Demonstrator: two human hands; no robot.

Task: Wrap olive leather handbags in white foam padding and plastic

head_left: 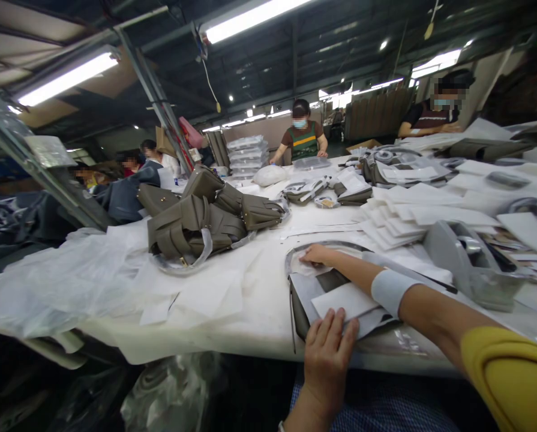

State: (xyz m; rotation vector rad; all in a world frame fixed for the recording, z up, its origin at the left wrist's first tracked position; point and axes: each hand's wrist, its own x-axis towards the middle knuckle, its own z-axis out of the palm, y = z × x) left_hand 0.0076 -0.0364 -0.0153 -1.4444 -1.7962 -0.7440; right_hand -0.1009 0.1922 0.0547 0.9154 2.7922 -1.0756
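A dark grey-brown handbag (300, 312) lies flat at the table's front edge, partly covered by white paper sheets (347, 300). Its looped handle (290, 257) is wrapped in clear plastic and curves away from me. My left hand (326, 354) rests on the near side of the bag, its fingers stretched out over the edge of the paper. Reaching across the bag, my right hand (317, 255) is inside the handle loop with its fingers curled together. Whatever is under those fingertips is too small to make out. A white band (392, 291) circles my right forearm.
Several similar bags (191, 225) are heaped left of centre, beside crumpled plastic sheeting (83, 276). A grey tape dispenser (470, 261) stands at right, near stacked white papers (398, 219). A masked co-worker (305, 139) stands across the table; another person (434, 114) works at far right.
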